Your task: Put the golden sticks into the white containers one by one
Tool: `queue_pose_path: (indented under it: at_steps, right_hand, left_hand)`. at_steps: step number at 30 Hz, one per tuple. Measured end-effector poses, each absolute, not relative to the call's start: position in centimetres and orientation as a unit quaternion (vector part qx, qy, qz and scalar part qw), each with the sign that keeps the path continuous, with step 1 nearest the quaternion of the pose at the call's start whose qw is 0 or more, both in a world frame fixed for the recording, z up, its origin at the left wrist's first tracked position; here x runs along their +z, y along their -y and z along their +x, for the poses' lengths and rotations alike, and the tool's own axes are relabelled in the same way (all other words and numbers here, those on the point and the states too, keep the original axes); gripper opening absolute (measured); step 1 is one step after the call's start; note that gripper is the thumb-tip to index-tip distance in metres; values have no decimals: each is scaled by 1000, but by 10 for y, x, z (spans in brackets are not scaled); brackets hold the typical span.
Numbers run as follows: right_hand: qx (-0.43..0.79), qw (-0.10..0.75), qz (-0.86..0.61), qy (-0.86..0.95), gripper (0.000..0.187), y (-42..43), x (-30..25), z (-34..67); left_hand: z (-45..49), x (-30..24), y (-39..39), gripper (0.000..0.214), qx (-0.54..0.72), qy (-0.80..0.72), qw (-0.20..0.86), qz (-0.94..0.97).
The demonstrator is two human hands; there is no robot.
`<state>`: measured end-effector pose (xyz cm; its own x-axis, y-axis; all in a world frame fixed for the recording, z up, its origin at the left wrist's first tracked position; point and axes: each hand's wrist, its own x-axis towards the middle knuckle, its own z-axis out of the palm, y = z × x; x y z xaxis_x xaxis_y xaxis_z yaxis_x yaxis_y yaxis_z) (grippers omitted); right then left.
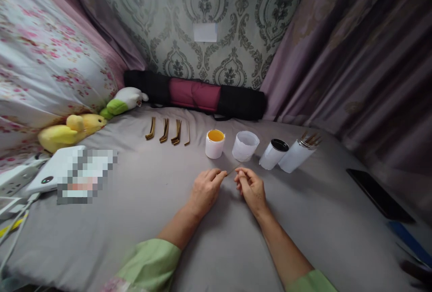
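My left hand (206, 191) is closed, pinching one end of a thin brownish stick (231, 171) between thumb and forefinger. The fingers of my right hand (251, 189) are closed on its other end, so it spans the short gap between both hands. Just beyond them stand a white-wrapped cup with a yellow inside (214, 148), a translucent white cup (245, 147) and a white-wrapped can with a dark inside (270, 156). Leaning at their right is another white-wrapped can (293, 157), holding several brown sticks (311, 139).
Bundles of bent golden sticks (164, 131) and a single bent one (187, 133) lie on the grey sheet (141, 220). Plush toys (72, 131), a white device (56, 170) and cables are left. A dark phone (380, 195) lies right; a long black-and-maroon bag (195, 94) lies along the wall.
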<state>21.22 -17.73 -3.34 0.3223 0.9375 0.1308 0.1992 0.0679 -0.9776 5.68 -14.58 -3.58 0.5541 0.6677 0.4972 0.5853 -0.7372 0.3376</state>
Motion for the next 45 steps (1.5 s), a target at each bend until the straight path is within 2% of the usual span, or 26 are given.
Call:
queue_pose_path:
  at_steps: [6,19,28,35,45]
  right_hand:
    - [356,566,-571,476,25,180,-29,211]
    - [388,568,-575,442,36,179,-30,210]
    - [390,565,-583,435,36,179,-33,210]
    - [395,568,-577,434,33,178,-34,212]
    - [392,584,-575,417,30,177,-38,216]
  left_hand:
    - [57,-37,146,33,293,-355,63,886]
    - [60,-36,146,29,260,-348,77,898]
    - [61,-37,147,29,248,-357,66,898]
    - [62,-41,145,26,313,-362,169,861]
    - [70,-39,147,19,383,-403,412,722]
